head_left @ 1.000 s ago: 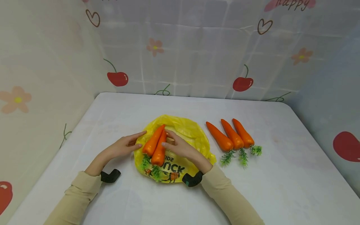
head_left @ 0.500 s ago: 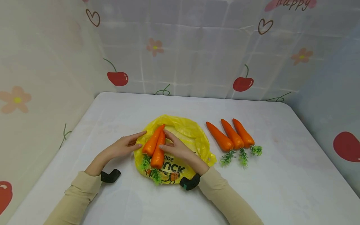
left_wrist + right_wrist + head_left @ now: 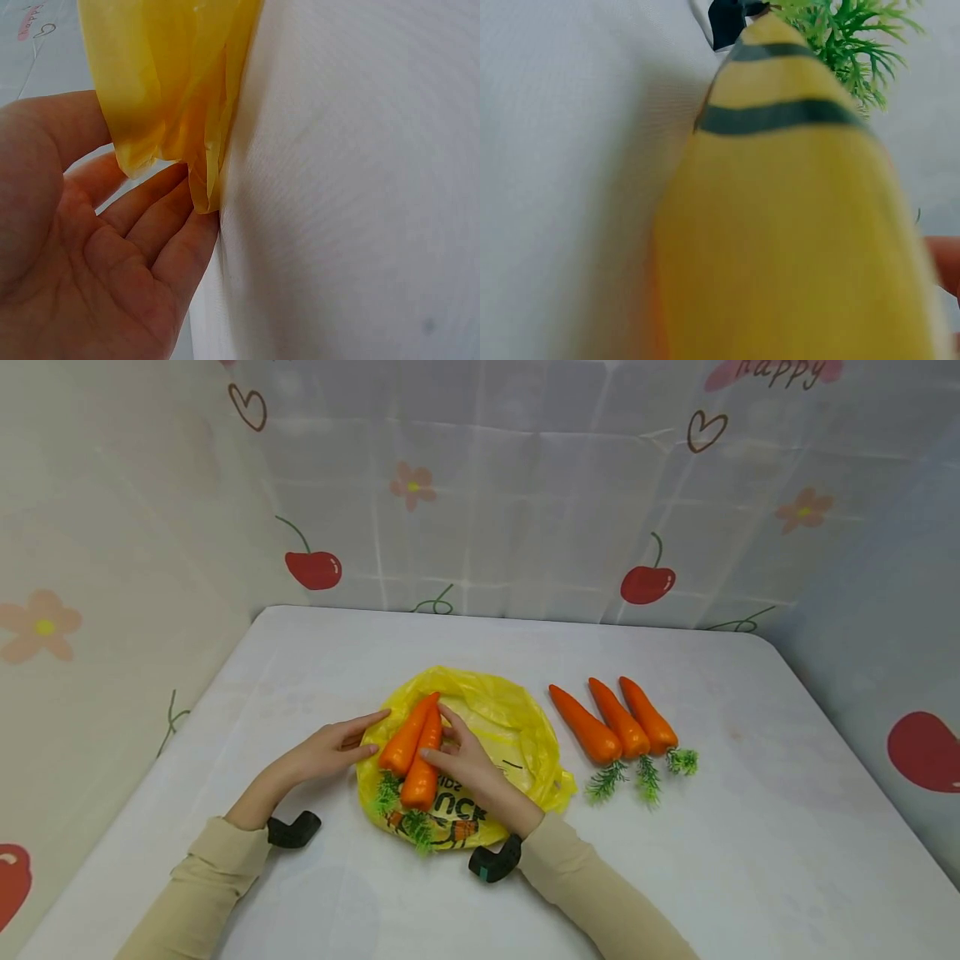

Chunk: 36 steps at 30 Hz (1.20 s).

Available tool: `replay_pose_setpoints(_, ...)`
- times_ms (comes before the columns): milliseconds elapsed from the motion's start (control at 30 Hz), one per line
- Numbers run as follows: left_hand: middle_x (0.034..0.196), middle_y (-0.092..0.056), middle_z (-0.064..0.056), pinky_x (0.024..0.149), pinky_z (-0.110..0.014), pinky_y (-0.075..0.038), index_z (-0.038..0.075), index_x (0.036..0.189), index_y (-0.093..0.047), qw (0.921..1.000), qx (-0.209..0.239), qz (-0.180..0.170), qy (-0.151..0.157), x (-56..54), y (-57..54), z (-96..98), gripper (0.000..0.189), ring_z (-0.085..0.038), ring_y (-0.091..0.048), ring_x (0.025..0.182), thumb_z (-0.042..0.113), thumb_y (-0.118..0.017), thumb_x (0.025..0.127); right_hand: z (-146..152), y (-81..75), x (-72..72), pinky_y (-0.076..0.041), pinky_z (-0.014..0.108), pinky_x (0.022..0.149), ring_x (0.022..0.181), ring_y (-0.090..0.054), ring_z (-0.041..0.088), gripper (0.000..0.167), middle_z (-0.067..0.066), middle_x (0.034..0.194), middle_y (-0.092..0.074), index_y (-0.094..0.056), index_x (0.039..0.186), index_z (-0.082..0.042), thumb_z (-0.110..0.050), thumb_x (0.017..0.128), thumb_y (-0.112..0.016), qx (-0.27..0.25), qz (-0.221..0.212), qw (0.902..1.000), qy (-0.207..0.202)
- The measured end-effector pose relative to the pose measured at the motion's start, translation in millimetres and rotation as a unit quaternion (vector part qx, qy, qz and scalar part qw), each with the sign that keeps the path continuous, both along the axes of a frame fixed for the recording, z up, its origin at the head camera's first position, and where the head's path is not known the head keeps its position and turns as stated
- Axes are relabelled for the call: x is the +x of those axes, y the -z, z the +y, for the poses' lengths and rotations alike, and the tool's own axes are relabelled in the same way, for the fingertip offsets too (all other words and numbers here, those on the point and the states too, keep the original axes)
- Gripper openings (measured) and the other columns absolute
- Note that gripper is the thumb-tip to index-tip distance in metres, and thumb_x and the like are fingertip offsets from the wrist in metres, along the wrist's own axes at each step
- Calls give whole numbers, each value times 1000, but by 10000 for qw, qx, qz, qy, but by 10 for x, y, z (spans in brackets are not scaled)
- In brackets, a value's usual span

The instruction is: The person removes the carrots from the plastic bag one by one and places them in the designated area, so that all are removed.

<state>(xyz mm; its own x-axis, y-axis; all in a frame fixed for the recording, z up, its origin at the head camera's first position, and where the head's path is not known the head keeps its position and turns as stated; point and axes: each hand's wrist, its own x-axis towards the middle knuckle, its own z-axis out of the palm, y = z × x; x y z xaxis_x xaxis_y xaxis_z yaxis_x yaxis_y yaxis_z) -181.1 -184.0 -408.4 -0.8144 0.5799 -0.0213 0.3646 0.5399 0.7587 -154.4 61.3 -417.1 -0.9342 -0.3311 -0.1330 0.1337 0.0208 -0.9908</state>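
Note:
A crumpled yellow plastic bag [image 3: 525, 727] with dark lettering lies spread on the table. Two orange carrots with green leafy tops lie side by side on its left part, tips away from me: a left carrot [image 3: 405, 745] and a right carrot [image 3: 420, 781]. My left hand [image 3: 330, 750] reaches to the bag's left edge, its relaxed fingers touching the plastic; in the left wrist view the fingers go behind the bag's edge. My right hand [image 3: 471, 760] is over the bag, thumb resting on the right carrot, index finger near its tip. In the right wrist view the bag [image 3: 780, 240] hides most of this hand.
Three more carrots lie to the right of the bag: a near one [image 3: 588, 727], a middle one [image 3: 621, 718] and a far one [image 3: 649, 717]. The white table [image 3: 750, 827] backs onto a printed curtain [image 3: 510, 510]. Black wrist devices [image 3: 495, 860] sit at both wrists.
My right hand has shifted slightly left and toward me. The right carrot has slid a little left with it, closer against the left carrot. My left hand has stayed in place.

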Motion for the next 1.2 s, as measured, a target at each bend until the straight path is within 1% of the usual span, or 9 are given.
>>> replay_pose_setpoints(167,144,-32,-21,102,-52,-29,5,145,-34,10000,-3,6,5,4,-8,6,56,-39,-31,130,24,-55,97,9,8,-14,-46,38,90,112,-51,32,72,20,134,-40,-23,150,-19,-9,90,-63,-229,-171,9996,65)
replay_pose_setpoints(300,144,-33,-22,102,-53,-28,5,145,-34,10000,-18,27,6,2,-9,6,55,-39,-31,130,23,-55,97,29,-1,-38,-46,37,89,111,-52,30,70,19,131,-43,-26,149,-22,-9,90,-63,-368,-452,9982,142)
replay_pose_setpoints(500,144,-33,-21,102,-53,-28,7,145,-35,10000,-17,20,-16,-12,3,0,55,-39,-30,130,23,-55,97,66,-53,-67,-46,38,90,109,-53,31,69,19,125,-44,-28,148,-23,-3,91,-60,-951,-944,9907,219)
replay_pose_setpoints(533,144,-33,-21,102,-53,-28,7,145,-35,10000,-18,28,-21,-13,3,-1,55,-38,-30,130,23,-55,97,74,-60,-74,-46,38,90,109,-53,31,69,19,125,-45,-29,148,-23,-1,91,-59,-1053,-970,9894,234)
replay_pose_setpoints(700,144,-33,-21,102,-53,-28,7,145,-35,10000,-7,15,-25,-3,-4,-5,55,-38,-30,130,23,-55,97,135,-99,-92,-45,35,90,105,-54,27,67,19,123,-48,-31,147,-21,-1,90,-59,-1183,-990,9873,369)
replay_pose_setpoints(833,145,-32,-21,103,-52,-28,6,145,-34,10000,1,-4,0,-3,-5,-5,55,-38,-30,131,22,-54,97,191,-133,-104,-44,34,92,104,-53,25,66,18,123,-46,-30,147,-22,-4,91,-60,-1290,-1116,9844,429)
replay_pose_setpoints(1000,145,-32,-21,103,-52,-27,6,145,-34,10000,26,-29,4,-3,-11,-4,55,-38,-29,131,22,-54,97,268,-141,-130,-42,35,94,104,-54,24,65,17,122,-50,-29,147,-22,-7,92,-59,-1472,-1100,9821,423)
replay_pose_setpoints(1100,144,-32,-21,103,-52,-27,6,145,-34,10000,26,-38,-14,-3,-15,-4,55,-38,-29,131,22,-54,97,299,-165,-139,-44,30,88,94,-54,21,62,14,117,-54,-30,146,-21,-6,93,-58,-1594,-1153,9792,504)
replay_pose_setpoints(1200,144,-33,-21,103,-52,-27,6,145,-34,10000,14,-43,-27,-5,-12,-5,55,-38,-30,131,22,-55,97,307,-188,-157,-45,28,83,89,-54,19,61,13,119,-53,-31,146,-18,-1,93,-56,-1847,-1283,9723,642)
